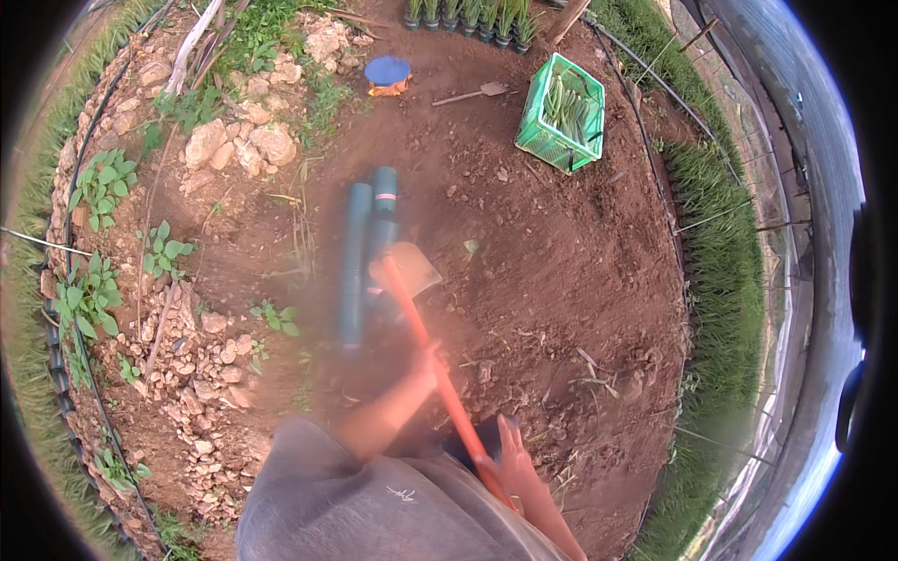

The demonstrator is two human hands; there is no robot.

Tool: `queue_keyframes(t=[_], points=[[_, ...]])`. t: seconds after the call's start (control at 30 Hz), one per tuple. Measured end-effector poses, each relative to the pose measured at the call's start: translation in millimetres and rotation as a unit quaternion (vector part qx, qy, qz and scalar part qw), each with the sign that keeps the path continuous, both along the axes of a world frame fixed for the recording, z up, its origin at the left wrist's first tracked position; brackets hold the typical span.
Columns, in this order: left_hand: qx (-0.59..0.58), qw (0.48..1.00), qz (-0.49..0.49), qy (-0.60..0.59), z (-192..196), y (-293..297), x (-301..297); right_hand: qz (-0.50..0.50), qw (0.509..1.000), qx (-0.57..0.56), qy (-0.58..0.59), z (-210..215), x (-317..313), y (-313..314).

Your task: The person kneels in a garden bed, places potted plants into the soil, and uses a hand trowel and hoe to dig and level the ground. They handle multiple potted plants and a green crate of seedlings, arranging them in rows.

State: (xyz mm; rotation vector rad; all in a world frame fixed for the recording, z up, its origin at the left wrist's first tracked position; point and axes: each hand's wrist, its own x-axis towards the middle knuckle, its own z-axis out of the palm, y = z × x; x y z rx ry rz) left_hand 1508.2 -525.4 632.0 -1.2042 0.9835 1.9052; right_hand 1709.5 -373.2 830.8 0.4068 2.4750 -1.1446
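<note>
A hoe with an orange handle (453,404) slants across the front of my body. Its broad tan blade (417,267) is over the soil, at the near end of two dark green ribbed rolls, the left roll (354,266) and the right roll (384,201). Partway along the handle, my left hand (426,370) is wrapped round it, a little blurred. Lower down, my right hand (511,460) lies against the handle with its fingers stretched out and the thumb side touching the shaft. Whether the blade touches the ground is unclear.
A green crate (531,142) of long green plants stands far right. Beyond are a small long-handled tool (472,93), a round blue-topped orange object (387,73) and several potted seedlings (468,17). Rocks (271,145) and leafy plants line the left; grass (716,309) borders the right.
</note>
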Motion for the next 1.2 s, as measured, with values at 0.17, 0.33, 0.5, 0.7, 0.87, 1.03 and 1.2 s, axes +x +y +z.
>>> queue_keyframes(t=[0.17, 0.33, 0.5, 0.7, 0.87, 1.03, 1.2], points=[[-0.075, 0.997, 0.011, 0.027, -23.2, -40.2, -33.0, -0.092, 0.932, -0.188, -0.295, 39.4, 117.9, 34.4], [-0.086, 0.993, 0.068, 0.038, -42.3, -49.9, -45.1, 0.023, 0.910, -0.035, -0.412, 58.9, 164.3, 122.6], [-0.106, 0.986, 0.084, 0.094, -40.6, -36.3, -118.8, 0.003, 0.906, 0.174, -0.385, 25.8, 179.7, 239.8], [-0.097, 0.976, 0.117, 0.153, 10.1, 15.5, -231.7, 0.003, 0.912, 0.134, -0.388, -11.9, 156.7, 351.4], [-0.045, 0.972, 0.128, 0.193, 45.9, 64.8, -319.8, -0.083, 0.872, 0.106, -0.471, 19.1, 90.0, 369.0], [-0.024, 0.962, 0.092, 0.254, 79.7, 120.0, -385.8, -0.072, 0.869, 0.159, -0.463, 24.7, 18.0, 333.3], [0.001, 0.975, 0.009, 0.224, 63.0, 192.1, -418.7, -0.132, 0.896, 0.146, -0.399, 1.8, -25.6, 301.2]])
